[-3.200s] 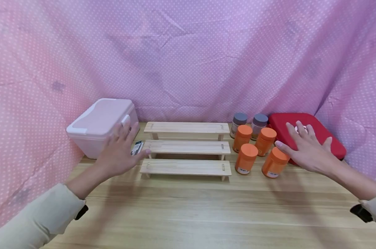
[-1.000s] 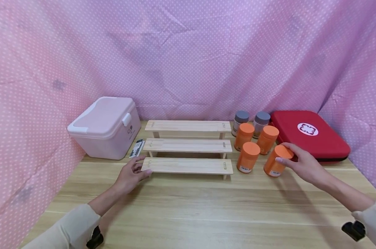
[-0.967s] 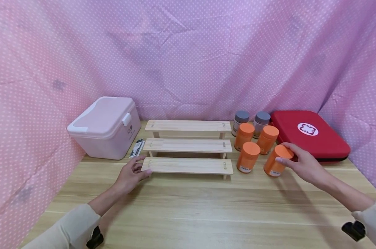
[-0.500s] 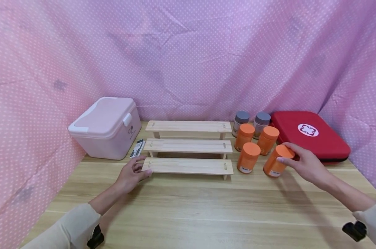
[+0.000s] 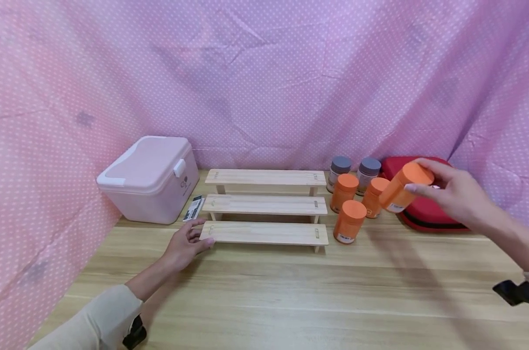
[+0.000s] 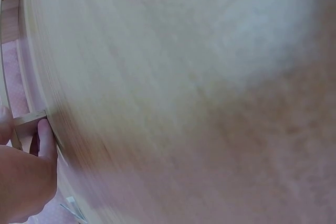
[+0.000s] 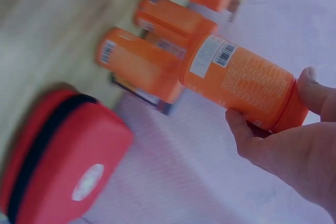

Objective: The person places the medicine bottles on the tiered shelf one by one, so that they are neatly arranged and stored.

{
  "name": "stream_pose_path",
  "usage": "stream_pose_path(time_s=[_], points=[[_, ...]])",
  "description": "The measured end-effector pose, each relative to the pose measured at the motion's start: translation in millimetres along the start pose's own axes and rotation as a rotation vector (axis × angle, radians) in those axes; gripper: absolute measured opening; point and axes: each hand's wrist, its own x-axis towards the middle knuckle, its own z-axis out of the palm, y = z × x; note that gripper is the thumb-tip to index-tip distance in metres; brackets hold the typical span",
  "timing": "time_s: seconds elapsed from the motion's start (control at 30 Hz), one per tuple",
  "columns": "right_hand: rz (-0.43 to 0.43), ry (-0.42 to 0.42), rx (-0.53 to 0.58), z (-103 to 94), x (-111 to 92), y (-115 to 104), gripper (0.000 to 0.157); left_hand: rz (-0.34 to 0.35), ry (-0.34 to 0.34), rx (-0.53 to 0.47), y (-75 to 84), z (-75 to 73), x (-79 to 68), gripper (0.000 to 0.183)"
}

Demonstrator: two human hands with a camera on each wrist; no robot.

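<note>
My right hand (image 5: 463, 197) grips an orange supplement bottle (image 5: 400, 189) by its lid end and holds it tilted above the table. In the right wrist view, the thumb and fingers pinch the same bottle (image 7: 241, 80), whose printed label and barcode face the camera. Three other orange bottles, one of them nearest the front (image 5: 349, 223), stand to the right of the wooden risers. My left hand (image 5: 181, 249) holds the left end of the front wooden riser (image 5: 264, 233). The left wrist view shows the thumb and a finger of the left hand (image 6: 26, 182) around a riser leg.
Behind the front riser stand a middle riser (image 5: 264, 204) and a back riser (image 5: 264, 177). Two grey-lidded jars (image 5: 368, 175) are behind the orange bottles. A red zipped case (image 5: 439, 214) lies far right; a pink lidded box (image 5: 146, 180) and a small printed packet (image 5: 193, 209) sit left.
My right hand took hold of the front right orange bottle and lifted it up and rightward, tilting it. The left hand came down to the front riser's left end and has stayed there.
</note>
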Motion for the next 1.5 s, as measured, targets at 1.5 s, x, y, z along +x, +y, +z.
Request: stream_pose_path(time_s=[1.5], points=[[-0.168, -0.269, 0.495, 93.2, 135, -167, 0.036, -0.005, 0.027, 0.012, -1.5, 2.2, 1.5, 0.061]])
